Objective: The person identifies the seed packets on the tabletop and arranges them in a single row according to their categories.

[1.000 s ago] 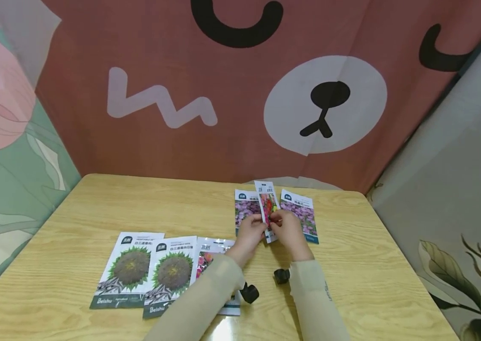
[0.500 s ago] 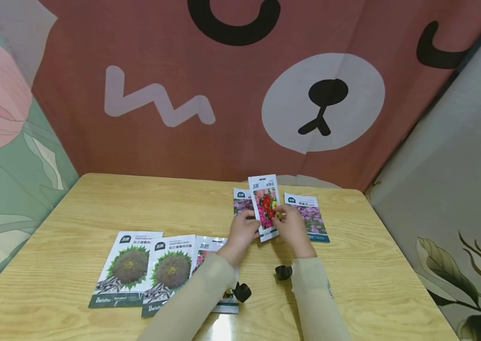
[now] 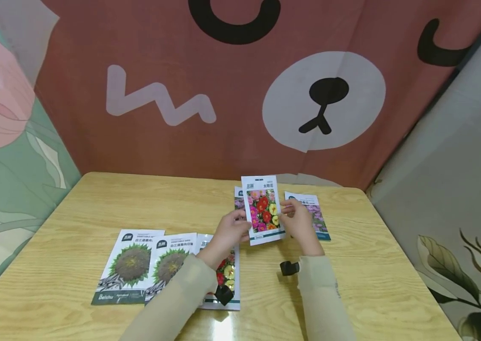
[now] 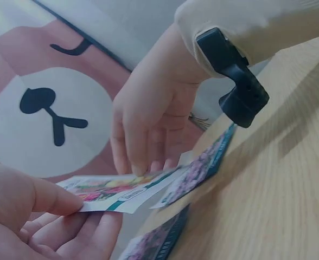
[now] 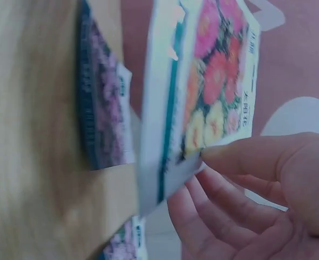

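Observation:
Both hands hold a flower seed packet printed with red, pink and yellow blooms, raised over the far part of the table with its front toward the head camera. My left hand pinches its left edge, thumb on the front in the left wrist view. At the opposite edge my right hand pinches it between thumb and fingers. Behind it, a purple-flower seed packet is mostly hidden. A second purple-flower packet lies to the right, partly covered by the right hand.
At the front left of the wooden table lie two overlapping sunflower seed packets, one outer and one inner. Beside them is another colourful flower packet, partly under the left sleeve. A curtain with a bear face hangs behind.
The held packet has turned from a narrow slanted view to face the head camera, and the hands have spread apart to its edges. The right purple-flower packet shifted slightly right.

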### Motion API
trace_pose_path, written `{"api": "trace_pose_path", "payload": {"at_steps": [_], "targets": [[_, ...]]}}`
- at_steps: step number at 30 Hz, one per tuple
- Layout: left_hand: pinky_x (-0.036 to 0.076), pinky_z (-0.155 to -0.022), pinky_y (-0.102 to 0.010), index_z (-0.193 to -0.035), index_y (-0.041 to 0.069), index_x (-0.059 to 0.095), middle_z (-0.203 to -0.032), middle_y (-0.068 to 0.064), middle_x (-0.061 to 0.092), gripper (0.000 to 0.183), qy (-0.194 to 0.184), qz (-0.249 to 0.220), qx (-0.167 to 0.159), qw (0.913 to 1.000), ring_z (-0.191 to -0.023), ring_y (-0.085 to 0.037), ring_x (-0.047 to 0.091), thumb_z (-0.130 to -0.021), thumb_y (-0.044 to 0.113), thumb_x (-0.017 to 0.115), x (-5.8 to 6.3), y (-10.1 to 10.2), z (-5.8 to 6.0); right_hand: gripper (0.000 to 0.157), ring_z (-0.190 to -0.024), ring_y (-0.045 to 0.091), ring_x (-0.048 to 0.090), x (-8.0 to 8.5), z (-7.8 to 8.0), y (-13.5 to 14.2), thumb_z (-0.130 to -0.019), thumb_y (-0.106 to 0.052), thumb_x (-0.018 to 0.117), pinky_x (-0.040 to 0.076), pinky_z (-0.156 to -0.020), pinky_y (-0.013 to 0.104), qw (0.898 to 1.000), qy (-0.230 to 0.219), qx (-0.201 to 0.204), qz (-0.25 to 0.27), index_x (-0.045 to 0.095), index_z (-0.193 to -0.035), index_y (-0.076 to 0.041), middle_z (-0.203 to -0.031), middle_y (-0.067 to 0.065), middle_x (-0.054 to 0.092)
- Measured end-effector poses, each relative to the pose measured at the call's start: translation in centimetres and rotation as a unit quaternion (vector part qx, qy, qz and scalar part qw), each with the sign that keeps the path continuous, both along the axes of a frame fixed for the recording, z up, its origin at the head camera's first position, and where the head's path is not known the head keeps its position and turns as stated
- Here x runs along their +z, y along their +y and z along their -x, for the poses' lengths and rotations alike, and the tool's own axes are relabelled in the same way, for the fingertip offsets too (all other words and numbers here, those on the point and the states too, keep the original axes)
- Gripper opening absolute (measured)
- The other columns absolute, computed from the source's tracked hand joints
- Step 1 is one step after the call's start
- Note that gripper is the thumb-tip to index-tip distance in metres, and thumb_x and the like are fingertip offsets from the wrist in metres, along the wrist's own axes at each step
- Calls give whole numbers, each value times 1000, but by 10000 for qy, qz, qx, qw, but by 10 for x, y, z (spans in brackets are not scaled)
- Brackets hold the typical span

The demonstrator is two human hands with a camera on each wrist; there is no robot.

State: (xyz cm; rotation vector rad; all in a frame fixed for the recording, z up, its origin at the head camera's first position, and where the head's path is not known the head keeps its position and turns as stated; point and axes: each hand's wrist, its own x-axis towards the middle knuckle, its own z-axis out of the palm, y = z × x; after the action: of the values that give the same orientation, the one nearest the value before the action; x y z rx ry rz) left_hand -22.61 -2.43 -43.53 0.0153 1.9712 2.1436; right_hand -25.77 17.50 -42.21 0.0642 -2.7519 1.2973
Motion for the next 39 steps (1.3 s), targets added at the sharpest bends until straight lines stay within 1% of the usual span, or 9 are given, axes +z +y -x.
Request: {"api": "trace_pose_path", "payload": {"at_steps": [4, 9, 14, 20, 23, 27, 32, 35, 39], "targets": [[56, -75, -35, -122, 0, 48, -99, -14, 66, 34, -33, 86, -231, 9997, -81, -17, 63, -90, 7, 56, 3, -10, -8, 36, -91, 31, 62, 9, -5, 2, -88, -5, 63, 56, -70, 39, 9995, -128, 68, 292, 55, -123, -1, -100, 18, 62], [56, -74, -36, -130, 5, 42, -97, -14, 65, 44, -76, 176, -405, 9990, -77, -17, 61, -89, 7, 58, 4, -20, -16, 41, -87, 29, 62, 20, -8, 6, -89, -4, 62, 57, -70, 41, 9967, -330, 338, 658, 51, -127, -1, -99, 19, 61], [56, -73, -36, -126, 6, 45, -95, -14, 65, 38, 11, 359, -725, 9967, -77, -19, 63, -90, 7, 58, 5, -27, -20, 45, -84, 28, 62, 27, -10, 11, -90, -5, 61, 56, -71, 44, 9940, -528, 495, 825, 47, -133, -5, -100, 19, 61], [56, -69, -38, -123, 8, 42, -86, -11, 65, 35, 141, 607, -1362, 9887, -74, -21, 64, -91, 7, 58, 12, -35, -25, 50, -84, 36, 63, 30, -12, 20, -91, -2, 59, 56, -72, 48, 9892, -717, 795, 1003, 41, -137, -5, -99, 21, 59], [57, -67, -38, -122, 8, 41, -83, -10, 62, 36, 223, 679, -1650, 9837, -73, -24, 62, -91, 8, 58, 12, -36, -27, 49, -81, 40, 62, 29, -13, 25, -90, 0, 59, 56, -70, 47, 9872, -818, 899, 1030, 43, -136, -6, -96, 20, 55], [57, -65, -40, -115, 4, 43, -79, -10, 59, 27, 205, 755, -1940, 9779, -67, -24, 61, -92, 9, 57, 11, -35, -29, 45, -80, 41, 62, 26, -14, 28, -89, 1, 59, 56, -70, 48, 9843, -951, 1098, 1000, 48, -132, -6, -93, 20, 52], [57, -63, -40, -103, 0, 49, -76, -12, 59, 14, 170, 1041, -2045, 9732, -60, -18, 60, -94, 11, 54, 11, -37, -30, 40, -74, 36, 63, 23, -15, 31, -89, 2, 58, 55, -70, 49, 9797, -1074, 1379, 978, 50, -128, -3, -90, 20, 53], [57, -61, -40, -100, 0, 50, -75, -13, 60, 13, 68, 1231, -2052, 9709, -58, -17, 61, -94, 10, 55, 11, -37, -30, 39, -71, 33, 64, 23, -16, 31, -90, 2, 58, 55, -69, 49, 9775, -1200, 1504, 862, 50, -127, -3, -89, 19, 54], [57, -58, -38, -100, 1, 50, -73, -14, 60, 13, -49, 1516, -2058, 9668, -55, -16, 61, -92, 9, 58, 8, -37, -29, 37, -68, 31, 65, 22, -18, 31, -89, 3, 58, 56, -68, 49, 9740, -1389, 1636, 732, 51, -125, -1, -88, 20, 55]]}}
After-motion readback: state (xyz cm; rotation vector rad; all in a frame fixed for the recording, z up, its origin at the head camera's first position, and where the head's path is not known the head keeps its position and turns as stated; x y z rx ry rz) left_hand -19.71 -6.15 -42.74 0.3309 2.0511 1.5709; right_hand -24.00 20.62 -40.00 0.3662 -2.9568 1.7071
